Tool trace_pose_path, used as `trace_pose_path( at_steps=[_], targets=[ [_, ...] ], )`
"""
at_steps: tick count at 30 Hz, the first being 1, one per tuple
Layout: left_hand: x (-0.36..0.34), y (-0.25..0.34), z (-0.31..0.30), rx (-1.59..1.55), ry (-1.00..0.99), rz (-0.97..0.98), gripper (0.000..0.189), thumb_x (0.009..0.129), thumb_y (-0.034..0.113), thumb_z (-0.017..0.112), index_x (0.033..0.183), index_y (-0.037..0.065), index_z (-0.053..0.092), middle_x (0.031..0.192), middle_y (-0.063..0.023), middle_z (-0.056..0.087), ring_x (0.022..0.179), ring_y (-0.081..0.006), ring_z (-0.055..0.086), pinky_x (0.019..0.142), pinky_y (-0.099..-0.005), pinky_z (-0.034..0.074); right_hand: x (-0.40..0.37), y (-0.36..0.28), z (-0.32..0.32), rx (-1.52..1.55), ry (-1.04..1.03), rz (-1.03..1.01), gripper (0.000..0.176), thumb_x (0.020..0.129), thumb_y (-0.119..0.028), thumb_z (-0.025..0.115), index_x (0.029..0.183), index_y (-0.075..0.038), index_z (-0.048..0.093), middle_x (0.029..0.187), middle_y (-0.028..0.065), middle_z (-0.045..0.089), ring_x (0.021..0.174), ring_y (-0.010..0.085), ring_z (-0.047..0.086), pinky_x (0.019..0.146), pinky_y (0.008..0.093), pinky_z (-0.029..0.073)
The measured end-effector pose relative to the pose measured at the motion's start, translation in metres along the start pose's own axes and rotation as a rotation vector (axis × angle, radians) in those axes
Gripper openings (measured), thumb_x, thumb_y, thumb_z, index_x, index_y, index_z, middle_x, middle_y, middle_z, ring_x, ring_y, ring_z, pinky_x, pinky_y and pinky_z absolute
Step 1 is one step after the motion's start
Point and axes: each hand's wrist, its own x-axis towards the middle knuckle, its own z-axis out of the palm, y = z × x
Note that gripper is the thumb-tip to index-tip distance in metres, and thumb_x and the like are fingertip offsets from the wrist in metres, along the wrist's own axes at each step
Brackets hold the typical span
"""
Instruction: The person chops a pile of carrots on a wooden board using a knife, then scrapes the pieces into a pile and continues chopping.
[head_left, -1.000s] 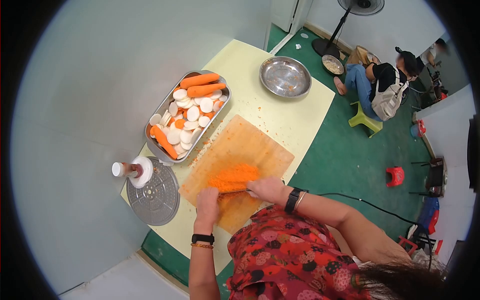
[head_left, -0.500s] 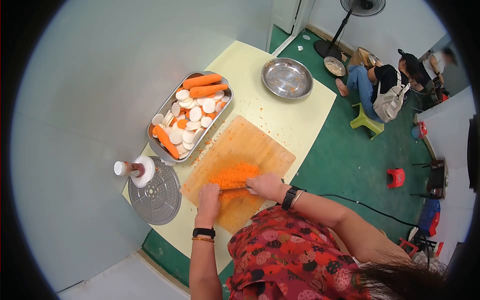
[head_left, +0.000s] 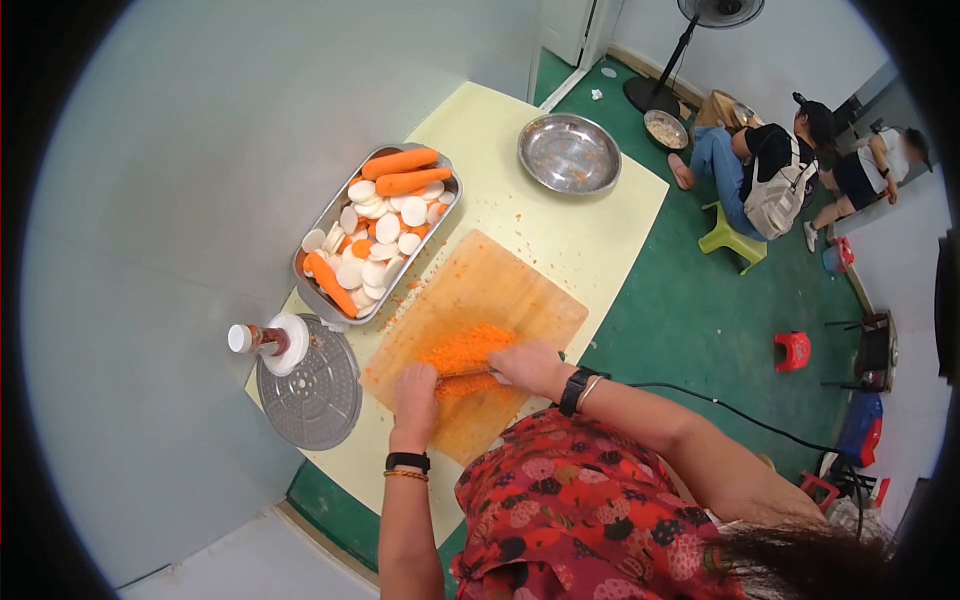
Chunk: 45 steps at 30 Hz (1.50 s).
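Carrot heap (head_left: 462, 349) beside knife (head_left: 466, 375), seemingly touching left hand (head_left: 415, 392) and right hand (head_left: 530, 366)

Minced orange carrot (head_left: 465, 350) lies heaped on the wooden board (head_left: 500, 285).

A plain food-preparation room, used as a makeshift kitchen, is indicated: a pale yellow table (head_left: 600, 220) is set against a bare wall on a green floor, and a wooden cutting board (head_left: 500, 290) heaped with chopped carrot (head_left: 462, 350) is laid by its front edge. A metal tray (head_left: 330, 210) of whole carrots and white slices is kept along the wall-side edge, a steel basin (head_left: 570, 153) at the far corner and a perforated steamer plate (head_left: 308, 390) at the near left corner. Beyond the table a standing fan (head_left: 652, 95) and low plastic stools (head_left: 728, 240), some occupied by other people, are seen.
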Motion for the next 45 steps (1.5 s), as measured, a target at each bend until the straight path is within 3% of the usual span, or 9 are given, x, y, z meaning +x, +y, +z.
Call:
trace_pose_path(
  at_steps=[2, 17, 20, 29, 32, 36, 44, 45],
  targets=[
    [-0.001, 0.000, 0.007, -0.002, 0.020, 0.010, 0.015, 0.074, -0.004, 0.054, 0.084, 0.006, 0.050, 0.083, -0.0138, 0.052, 0.082, -0.0353, 0.050, 0.072, -0.0453, 0.040, 0.002, 0.000, 0.001, -0.051, -0.055, 0.018, 0.021, 0.089, -0.033, 0.056, 0.092, -0.012, 0.059, 0.073, 0.0099, 0.067, 0.068, 0.0307, 0.066, 0.056, 0.0436, 0.051],
    [0.012, 0.003, -0.012, 0.074, -0.010, 0.005, 0.016, 0.075, -0.004, 0.055, 0.085, 0.007, 0.049, 0.087, -0.0128, 0.052, 0.087, -0.0340, 0.050, 0.075, -0.0449, 0.042, 0.003, 0.002, -0.003, -0.020, 0.077, 0.017, 0.021, 0.090, -0.033, 0.055, 0.090, -0.012, 0.059, 0.072, 0.0099, 0.067, 0.066, 0.0307, 0.066, 0.055, 0.0445, 0.051],
    [0.007, -0.005, 0.010, 0.040, 0.004, 0.000, 0.015, 0.075, -0.003, 0.055, 0.086, 0.006, 0.050, 0.087, -0.0132, 0.052, 0.087, -0.0343, 0.051, 0.075, -0.0452, 0.042, 0.006, 0.005, 0.005, -0.027, -0.009, 0.040, 0.023, 0.090, -0.034, 0.055, 0.091, -0.011, 0.058, 0.072, 0.0102, 0.066, 0.066, 0.0315, 0.066, 0.055, 0.0451, 0.050],
    [-0.010, 0.028, -0.015, 0.016, -0.032, 0.022, 0.010, 0.077, 0.003, 0.057, 0.083, 0.008, 0.052, 0.080, -0.0113, 0.054, 0.080, -0.0324, 0.052, 0.071, -0.0441, 0.042, -0.023, 0.012, -0.019, 0.003, 0.015, -0.129, 0.021, 0.089, -0.030, 0.057, 0.091, -0.010, 0.056, 0.068, 0.0109, 0.064, 0.065, 0.0335, 0.064, 0.055, 0.0460, 0.049],
    [-0.030, 0.049, -0.009, -0.099, -0.055, 0.075, 0.006, 0.080, 0.005, 0.058, 0.083, 0.006, 0.053, 0.077, -0.0143, 0.053, 0.077, -0.0343, 0.052, 0.068, -0.0442, 0.041, -0.042, 0.020, -0.023, -0.018, -0.120, -0.148, 0.021, 0.089, -0.031, 0.057, 0.090, -0.010, 0.056, 0.067, 0.0112, 0.063, 0.064, 0.0340, 0.064, 0.056, 0.0461, 0.049],
    [-0.050, 0.063, 0.012, -0.117, -0.146, -0.001, 0.008, 0.082, 0.009, 0.060, 0.082, 0.008, 0.052, 0.079, -0.0116, 0.054, 0.078, -0.0321, 0.053, 0.068, -0.0444, 0.042, -0.053, 0.036, -0.001, -0.018, -0.144, -0.225, 0.022, 0.089, -0.033, 0.056, 0.090, -0.010, 0.056, 0.067, 0.0112, 0.063, 0.063, 0.0347, 0.064, 0.055, 0.0471, 0.049],
    [-0.037, 0.040, 0.028, -0.116, -0.086, -0.049, 0.005, 0.083, 0.004, 0.056, 0.084, 0.005, 0.052, 0.081, -0.0158, 0.055, 0.080, -0.0372, 0.053, 0.069, -0.0470, 0.041, -0.019, 0.042, 0.001, -0.088, -0.135, -0.218, 0.025, 0.089, -0.038, 0.056, 0.090, -0.013, 0.056, 0.065, 0.0097, 0.062, 0.061, 0.0337, 0.064, 0.051, 0.0464, 0.048],
    [-0.031, 0.034, 0.028, -0.108, -0.083, -0.048, 0.005, 0.082, 0.003, 0.056, 0.083, 0.006, 0.052, 0.081, -0.0155, 0.055, 0.080, -0.0372, 0.053, 0.069, -0.0471, 0.041, -0.012, 0.046, 0.008, -0.099, -0.004, -0.265, 0.025, 0.088, -0.038, 0.057, 0.089, -0.013, 0.055, 0.064, 0.0087, 0.061, 0.061, 0.0332, 0.064, 0.050, 0.0464, 0.048]
  ],
)
